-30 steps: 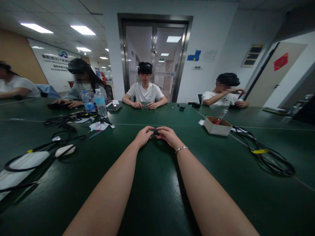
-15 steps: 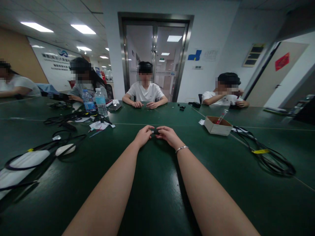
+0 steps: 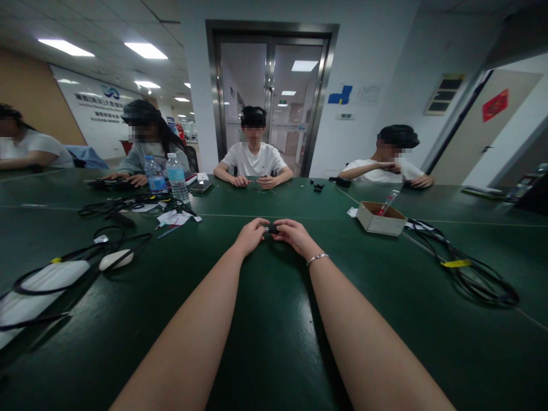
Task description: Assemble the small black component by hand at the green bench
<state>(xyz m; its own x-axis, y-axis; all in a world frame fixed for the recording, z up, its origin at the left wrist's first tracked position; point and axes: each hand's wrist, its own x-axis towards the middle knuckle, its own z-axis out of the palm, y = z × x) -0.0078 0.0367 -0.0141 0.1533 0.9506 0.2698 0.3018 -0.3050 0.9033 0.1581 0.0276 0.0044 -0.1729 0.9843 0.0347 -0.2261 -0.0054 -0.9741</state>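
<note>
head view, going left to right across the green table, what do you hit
white mouse → two water bottles → left hand → small black part pinched between both hands → right hand with bracelet → cardboard box → coiled black cable with yellow tag

A small dark object (image 3: 271,229) sits pinched between the fingertips of the left hand (image 3: 249,235) and the right hand (image 3: 293,234), mostly covered by them and too small to identify. Both forearms run off the bottom edge, and a white sheet (image 3: 29,297) under a black cable (image 3: 64,268) is cut off at the left edge. The contents of the open cardboard box (image 3: 380,219) are largely hidden by its walls.
</note>
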